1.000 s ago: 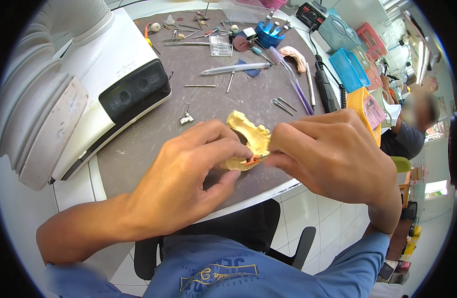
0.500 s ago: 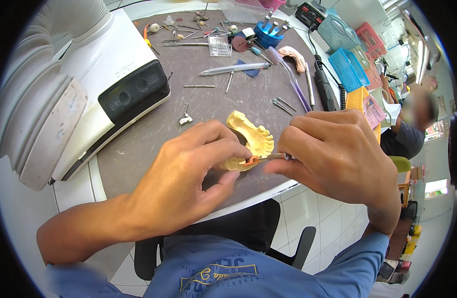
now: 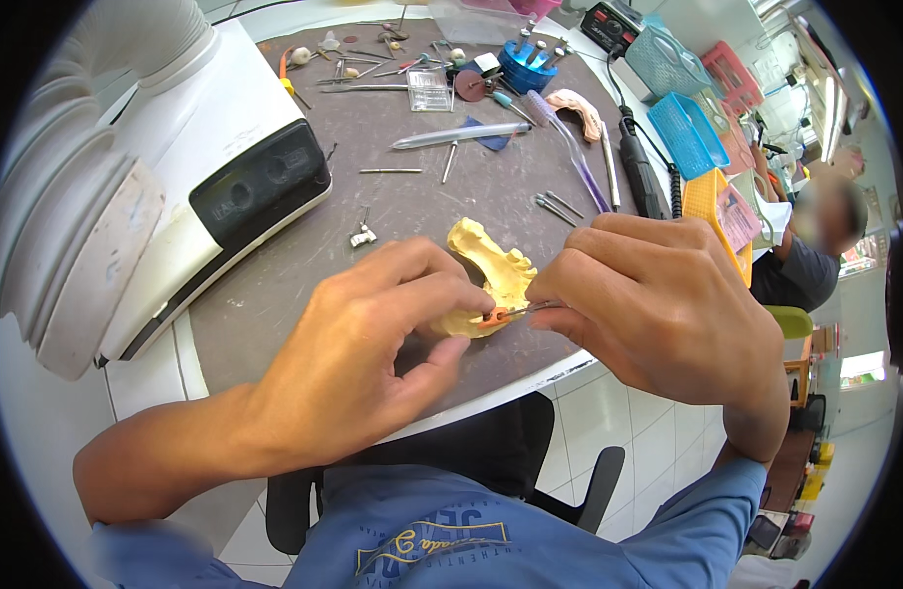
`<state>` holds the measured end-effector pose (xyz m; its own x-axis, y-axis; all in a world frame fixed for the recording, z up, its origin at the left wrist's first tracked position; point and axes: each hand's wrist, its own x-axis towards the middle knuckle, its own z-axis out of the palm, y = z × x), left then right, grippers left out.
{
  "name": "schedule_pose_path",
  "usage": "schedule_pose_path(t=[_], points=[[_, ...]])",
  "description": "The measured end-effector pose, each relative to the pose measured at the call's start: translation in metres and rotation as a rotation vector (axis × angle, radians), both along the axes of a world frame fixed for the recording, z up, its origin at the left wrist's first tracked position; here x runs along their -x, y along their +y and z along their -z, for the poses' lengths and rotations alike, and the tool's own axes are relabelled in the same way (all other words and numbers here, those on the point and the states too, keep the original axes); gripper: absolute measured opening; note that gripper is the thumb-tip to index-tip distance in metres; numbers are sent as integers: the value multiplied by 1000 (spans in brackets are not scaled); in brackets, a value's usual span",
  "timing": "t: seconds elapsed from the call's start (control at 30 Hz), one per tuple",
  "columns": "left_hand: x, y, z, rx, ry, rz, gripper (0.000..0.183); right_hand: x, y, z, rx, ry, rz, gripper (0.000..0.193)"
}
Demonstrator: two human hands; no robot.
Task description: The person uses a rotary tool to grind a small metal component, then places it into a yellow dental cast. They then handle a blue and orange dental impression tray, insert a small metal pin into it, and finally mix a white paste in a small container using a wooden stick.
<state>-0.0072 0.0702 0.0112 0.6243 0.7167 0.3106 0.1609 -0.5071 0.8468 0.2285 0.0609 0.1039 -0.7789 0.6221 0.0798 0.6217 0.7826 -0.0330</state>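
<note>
The white edge point(image 3: 564, 371) of the grey-brown, scuffed surface point(image 3: 265, 294) runs close to the fingers on the person's side; the widest room for moving lies left of and beyond the left hand point(image 3: 383, 344). I see that hand's thumb and forefinger clamped on the near end of a pale yellow, curved dental cast point(image 3: 491, 257) with moulded teeth, which lies between the two hands. At the forefinger's tip sits a small, glossy orange-red piece point(image 3: 497, 317). The right hand point(image 3: 658, 304) pinches a slim metal tool point(image 3: 536, 306) between thumb and forefinger, its tip at that piece.

Beyond the left fingers is a small silvery-white piece with a thin pin point(image 3: 363, 237). Beyond the right fingers, a clear purple plastic toothbrush point(image 3: 577, 162) and a black cylindrical handpiece point(image 3: 640, 172) crowd the way.
</note>
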Motion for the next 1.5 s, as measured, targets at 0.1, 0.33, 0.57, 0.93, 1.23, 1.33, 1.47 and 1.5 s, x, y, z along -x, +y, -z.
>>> schedule_pose_path(t=[0.1, 0.33, 0.57, 0.93, 1.23, 1.33, 1.47, 1.5], points=[[0, 0, 3, 19, -21, -10, 34, 2, 0, 0, 41, 67, 17, 27], [0, 0, 0, 0, 5, -3, 32, -1, 4, 1, -11, 183, -60, 22], [1, 0, 0, 3, -3, -7, 32, -1, 5, 5, -1, 203, -64, 20], [2, 0, 1, -30, 8, -3, 30, -1, 6, 7, 20, 181, -81, 19], [1, 1, 2, -29, -2, 3, 29, -1, 3, 7, -1, 204, -111, 22], [1, 1, 2, -27, -6, 4, 29, 0, 3, 7, -20, 197, -129, 23], [0, 0, 1, -29, -12, 1, 30, 4, 3, 7, -50, 177, -122, 19], [1, 0, 1, -28, -10, 0, 30, 5, 4, 4, -36, 143, -105, 18]])
